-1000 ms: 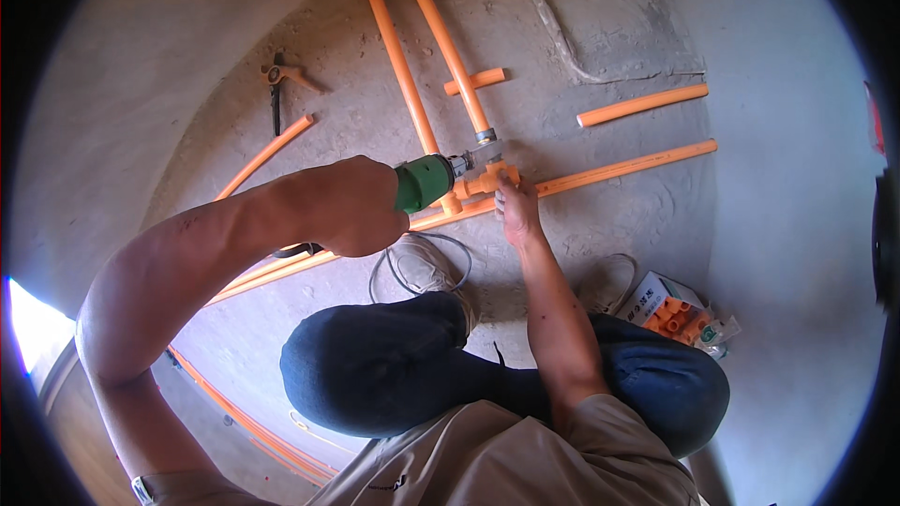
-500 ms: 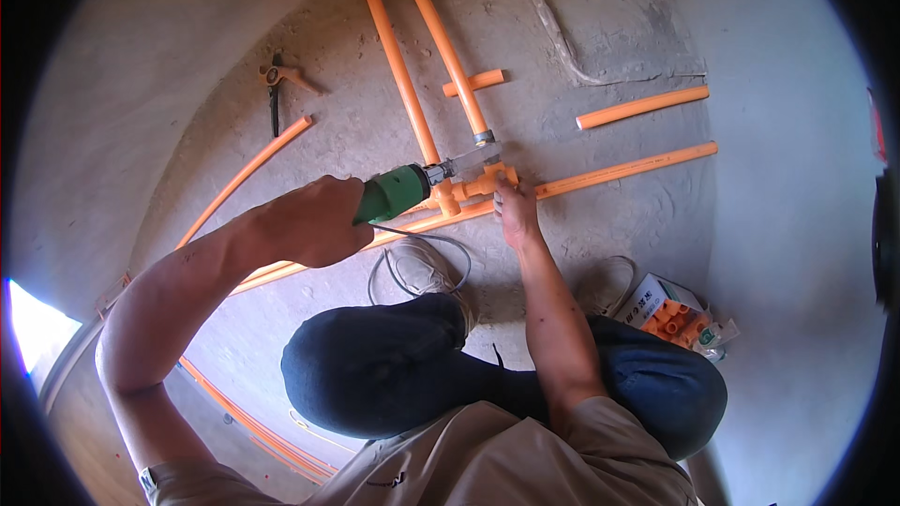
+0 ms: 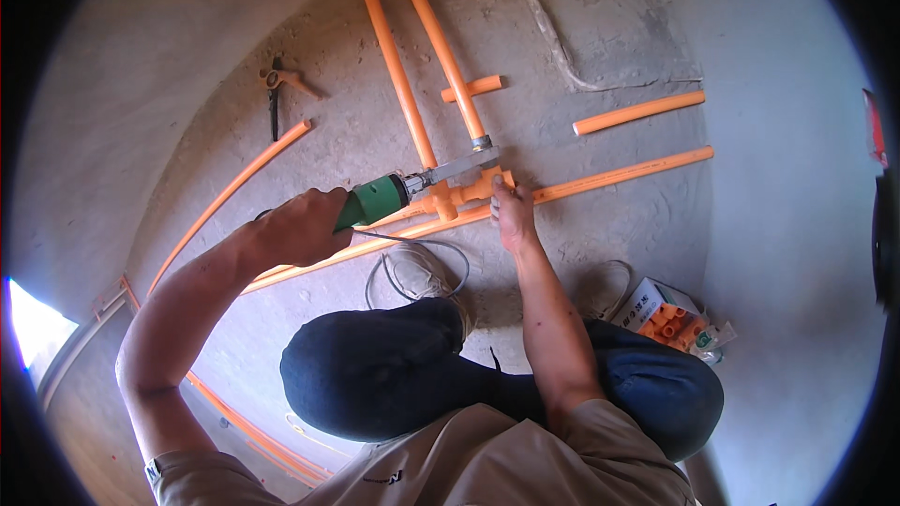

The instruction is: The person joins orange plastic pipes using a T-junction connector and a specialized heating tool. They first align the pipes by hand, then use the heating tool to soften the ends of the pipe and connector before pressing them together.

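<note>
My left hand (image 3: 305, 225) is wrapped round the green handle of a pipe welding iron (image 3: 377, 200). Its flat metal plate (image 3: 464, 166) reaches right, between an orange pipe (image 3: 441, 56) and an orange tee fitting (image 3: 492, 180). A dark heating socket (image 3: 482, 143) on the plate meets the pipe's near end. The fingers of my right hand (image 3: 513, 211) are closed on the tee, just below the plate. Left of it, a second orange fitting (image 3: 442, 200) joins the other long pipe (image 3: 394, 56). How the tee meets the plate is partly hidden.
A long orange pipe (image 3: 628, 171) crosses the floor under the fittings. Shorter pieces (image 3: 639, 112) lie further off. Pipe cutters (image 3: 275, 80) rest at the far left. The iron's cable (image 3: 459, 258) loops by my shoe. A box of orange fittings (image 3: 670, 323) stands near the right wall.
The welding iron and my left hand have shifted a little to the left, and more of the metal plate shows. My right hand stays on the tee.
</note>
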A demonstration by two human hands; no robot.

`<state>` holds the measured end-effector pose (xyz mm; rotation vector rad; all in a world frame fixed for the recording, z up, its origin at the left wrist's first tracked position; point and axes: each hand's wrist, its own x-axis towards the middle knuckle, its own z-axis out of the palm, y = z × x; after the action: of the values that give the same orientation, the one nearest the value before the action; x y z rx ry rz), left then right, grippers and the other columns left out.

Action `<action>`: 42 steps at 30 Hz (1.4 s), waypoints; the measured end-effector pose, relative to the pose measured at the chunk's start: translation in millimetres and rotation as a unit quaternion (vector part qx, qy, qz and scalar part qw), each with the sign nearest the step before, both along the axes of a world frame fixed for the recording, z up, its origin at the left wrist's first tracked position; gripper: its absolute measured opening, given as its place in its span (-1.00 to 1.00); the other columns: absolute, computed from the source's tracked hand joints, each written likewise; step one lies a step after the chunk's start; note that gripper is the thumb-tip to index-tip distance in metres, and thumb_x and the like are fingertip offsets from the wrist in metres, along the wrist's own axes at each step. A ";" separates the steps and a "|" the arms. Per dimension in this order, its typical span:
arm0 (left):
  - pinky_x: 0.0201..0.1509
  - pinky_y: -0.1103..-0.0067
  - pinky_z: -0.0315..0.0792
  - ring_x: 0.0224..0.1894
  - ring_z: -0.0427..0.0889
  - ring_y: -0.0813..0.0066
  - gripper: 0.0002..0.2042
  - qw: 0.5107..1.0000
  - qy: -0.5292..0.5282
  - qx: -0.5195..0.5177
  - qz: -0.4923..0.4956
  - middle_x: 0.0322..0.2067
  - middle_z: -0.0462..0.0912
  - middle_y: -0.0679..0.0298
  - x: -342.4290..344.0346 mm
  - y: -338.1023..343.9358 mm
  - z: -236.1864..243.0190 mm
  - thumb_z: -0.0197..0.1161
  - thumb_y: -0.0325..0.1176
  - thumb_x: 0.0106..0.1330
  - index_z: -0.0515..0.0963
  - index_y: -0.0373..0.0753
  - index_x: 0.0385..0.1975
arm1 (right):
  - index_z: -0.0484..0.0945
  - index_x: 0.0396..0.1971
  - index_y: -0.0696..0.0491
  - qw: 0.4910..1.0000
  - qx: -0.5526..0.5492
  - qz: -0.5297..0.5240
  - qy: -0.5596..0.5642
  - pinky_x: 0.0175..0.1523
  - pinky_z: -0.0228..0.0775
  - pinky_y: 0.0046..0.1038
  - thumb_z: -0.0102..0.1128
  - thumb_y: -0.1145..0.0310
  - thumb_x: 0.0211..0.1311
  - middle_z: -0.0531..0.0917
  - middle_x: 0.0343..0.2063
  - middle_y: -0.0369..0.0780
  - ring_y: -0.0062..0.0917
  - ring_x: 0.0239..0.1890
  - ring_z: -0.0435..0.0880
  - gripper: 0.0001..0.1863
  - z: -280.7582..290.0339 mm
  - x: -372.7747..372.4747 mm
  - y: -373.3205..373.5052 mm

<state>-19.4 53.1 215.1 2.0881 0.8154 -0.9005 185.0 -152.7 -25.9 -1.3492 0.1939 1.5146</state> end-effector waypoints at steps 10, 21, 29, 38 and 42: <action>-0.21 0.23 0.57 -0.33 0.70 -0.10 -0.73 1.000 0.000 -0.001 0.002 -0.46 0.65 -0.13 -2.8 -2.7 -0.6 0.29 -0.38 0.24 0.44 -0.42 -0.20 | 0.35 -0.53 -0.11 1.000 -0.021 -0.005 0.000 -0.68 -0.11 -0.61 0.19 0.13 0.42 0.25 -0.72 -0.52 -0.81 -0.75 0.13 -0.67 6.4 -0.1 4.0; -0.16 0.25 0.57 -0.31 0.72 -0.03 -0.56 0.987 0.144 -0.037 -0.063 -0.43 0.68 -0.13 93.7 2.9 54.5 0.23 -0.11 0.34 0.51 -0.50 -0.18 | 0.45 -0.38 -0.03 1.000 -0.013 -0.007 0.012 -0.67 -0.05 -0.60 0.23 0.12 0.39 0.31 -0.69 -0.49 -0.80 -0.73 0.19 -0.73 -3.6 -0.6 0.8; -0.15 0.27 0.59 -0.31 0.72 -0.01 -0.54 0.976 0.190 -0.047 -0.094 -0.42 0.68 -0.12 112.9 2.9 67.6 0.20 -0.09 0.34 0.60 -0.53 -0.28 | 0.47 -0.32 -0.03 1.000 -0.013 -0.009 0.002 -0.66 -0.06 -0.62 0.20 0.19 0.40 0.30 -0.67 -0.50 -0.81 -0.72 0.20 -0.81 -3.7 -2.3 3.4; -0.17 0.20 0.58 -0.31 0.72 -0.08 -0.63 0.998 0.055 -0.014 0.008 -0.41 0.67 -0.13 26.7 4.4 24.0 0.31 -0.23 0.28 0.48 -0.42 -0.10 | 0.45 -0.36 -0.03 1.000 -0.012 -0.009 0.011 -0.67 -0.05 -0.61 0.24 0.15 0.38 0.31 -0.67 -0.49 -0.80 -0.72 0.19 -0.76 -3.7 -0.1 2.7; -0.19 0.24 0.58 -0.33 0.72 -0.05 -0.66 1.000 0.023 -0.006 0.004 -0.43 0.68 -0.10 7.6 4.2 10.6 0.33 -0.28 0.28 0.47 -0.39 -0.10 | 0.42 -0.41 -0.05 1.000 -0.022 -0.011 -0.003 -0.68 -0.06 -0.61 0.23 0.15 0.39 0.30 -0.69 -0.49 -0.80 -0.73 0.19 -0.74 -1.9 0.0 3.0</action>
<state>-11.8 57.3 225.7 2.0592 0.8405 -0.9498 185.0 -149.7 -27.8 -1.3814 0.2392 1.4962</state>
